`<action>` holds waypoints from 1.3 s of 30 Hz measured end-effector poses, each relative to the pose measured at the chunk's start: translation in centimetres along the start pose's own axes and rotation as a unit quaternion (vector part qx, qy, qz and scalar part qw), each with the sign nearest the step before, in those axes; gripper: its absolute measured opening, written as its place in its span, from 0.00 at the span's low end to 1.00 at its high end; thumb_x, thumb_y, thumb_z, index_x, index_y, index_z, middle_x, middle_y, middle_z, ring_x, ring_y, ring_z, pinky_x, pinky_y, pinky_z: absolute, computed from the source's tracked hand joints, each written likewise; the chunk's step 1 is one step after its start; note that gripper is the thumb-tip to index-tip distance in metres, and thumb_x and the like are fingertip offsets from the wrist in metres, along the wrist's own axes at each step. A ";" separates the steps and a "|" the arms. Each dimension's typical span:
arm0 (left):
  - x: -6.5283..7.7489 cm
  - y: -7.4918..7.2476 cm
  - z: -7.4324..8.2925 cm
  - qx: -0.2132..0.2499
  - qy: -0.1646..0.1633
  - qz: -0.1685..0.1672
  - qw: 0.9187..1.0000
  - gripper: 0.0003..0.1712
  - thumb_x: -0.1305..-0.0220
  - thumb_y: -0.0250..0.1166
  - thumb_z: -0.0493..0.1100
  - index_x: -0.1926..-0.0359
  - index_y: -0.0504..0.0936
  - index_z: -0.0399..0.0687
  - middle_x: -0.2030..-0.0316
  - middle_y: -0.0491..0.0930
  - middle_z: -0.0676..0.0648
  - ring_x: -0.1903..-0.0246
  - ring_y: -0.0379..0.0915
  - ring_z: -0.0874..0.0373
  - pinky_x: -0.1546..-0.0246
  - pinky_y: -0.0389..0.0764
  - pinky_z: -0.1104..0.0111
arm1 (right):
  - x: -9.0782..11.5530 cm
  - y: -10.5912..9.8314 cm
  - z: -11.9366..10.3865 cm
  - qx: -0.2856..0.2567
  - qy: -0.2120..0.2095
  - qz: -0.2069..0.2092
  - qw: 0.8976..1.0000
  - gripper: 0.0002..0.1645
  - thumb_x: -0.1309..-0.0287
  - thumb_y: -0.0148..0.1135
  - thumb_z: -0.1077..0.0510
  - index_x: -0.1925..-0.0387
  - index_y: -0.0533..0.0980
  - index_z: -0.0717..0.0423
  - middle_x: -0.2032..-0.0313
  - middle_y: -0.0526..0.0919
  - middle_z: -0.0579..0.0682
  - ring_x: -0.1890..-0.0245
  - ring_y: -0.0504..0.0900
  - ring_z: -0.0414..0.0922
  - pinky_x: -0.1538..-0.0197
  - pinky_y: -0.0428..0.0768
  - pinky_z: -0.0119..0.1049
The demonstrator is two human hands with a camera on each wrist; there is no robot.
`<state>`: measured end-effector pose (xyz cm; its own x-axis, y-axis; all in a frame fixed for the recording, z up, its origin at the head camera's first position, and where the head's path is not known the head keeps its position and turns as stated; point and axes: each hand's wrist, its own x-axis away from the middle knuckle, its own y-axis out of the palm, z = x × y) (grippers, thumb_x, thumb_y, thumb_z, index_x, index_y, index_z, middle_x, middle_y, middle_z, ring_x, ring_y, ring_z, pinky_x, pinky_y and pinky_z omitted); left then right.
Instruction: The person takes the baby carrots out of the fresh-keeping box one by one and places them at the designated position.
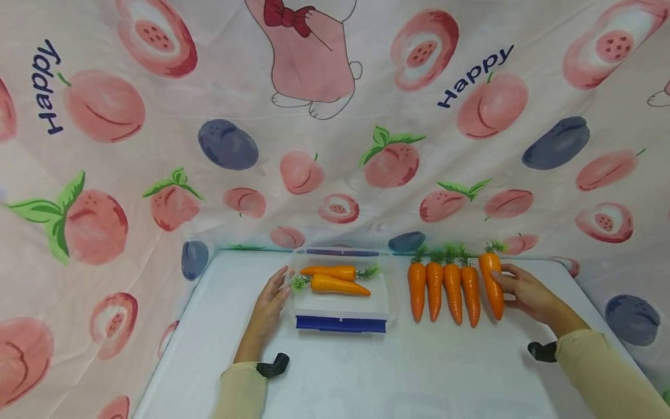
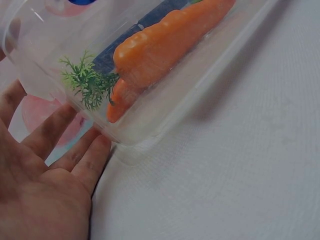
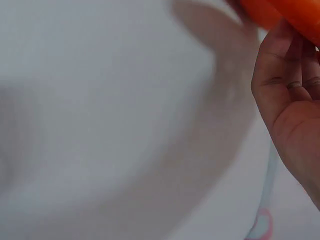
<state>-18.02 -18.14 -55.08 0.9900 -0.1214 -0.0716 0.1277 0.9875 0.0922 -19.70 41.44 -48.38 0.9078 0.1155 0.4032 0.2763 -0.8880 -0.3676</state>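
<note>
Pinching the far-right carrot (image 1: 491, 286) in the head view, the right hand (image 1: 528, 294) should squeeze softly, in the left wrist view the spread left hand (image 2: 50, 175) should steady the clear box (image 2: 175, 90) (two carrots (image 2: 155, 52) inside), and in the right wrist view bent fingers (image 3: 274, 70) hold on.

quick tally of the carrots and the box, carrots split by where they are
Boxed carrots: 2
Carrots in the row right of the box: 4
Carrot in the right hand: 1
Clear box: 1
Total: 8 (7 carrots, 1 box)
</note>
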 end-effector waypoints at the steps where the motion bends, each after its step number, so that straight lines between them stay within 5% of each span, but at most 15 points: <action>1: 0.0 0.0 0.0 0.000 -0.001 0.001 1.000 0.32 0.22 0.54 0.42 0.22 0.60 0.53 0.22 0.58 0.38 0.20 0.44 0.42 0.24 0.46 0.36 | -0.1 0.0 0.4 -0.002 0.006 0.002 1.000 0.52 0.26 0.47 0.33 0.21 0.41 0.63 0.29 0.60 0.68 0.42 0.75 0.51 0.40 0.82 0.55; 9: 0.1 0.0 -0.1 -0.002 -0.006 0.000 1.000 0.32 0.22 0.54 0.43 0.22 0.60 0.53 0.22 0.57 0.39 0.19 0.41 0.43 0.25 0.42 0.32 | -0.3 0.1 2.2 -0.009 0.030 0.009 0.999 0.55 0.27 0.48 0.31 0.21 0.39 0.64 0.27 0.55 0.71 0.37 0.71 0.58 0.36 0.79 0.57; 39: 0.0 0.0 0.1 -0.003 -0.013 0.004 1.000 0.32 0.22 0.54 0.44 0.22 0.60 0.55 0.22 0.58 0.41 0.20 0.44 0.43 0.23 0.45 0.37 | -1.1 0.6 2.5 0.025 0.069 0.016 0.997 0.61 0.29 0.46 0.27 0.22 0.41 0.71 0.26 0.54 0.74 0.33 0.66 0.65 0.28 0.69 0.60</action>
<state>-17.98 -18.18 -55.02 0.9922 -0.1167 -0.0443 0.1201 0.9890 0.0867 -19.71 41.87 -51.18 0.8655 0.0225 0.5003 0.2662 -0.8669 -0.4214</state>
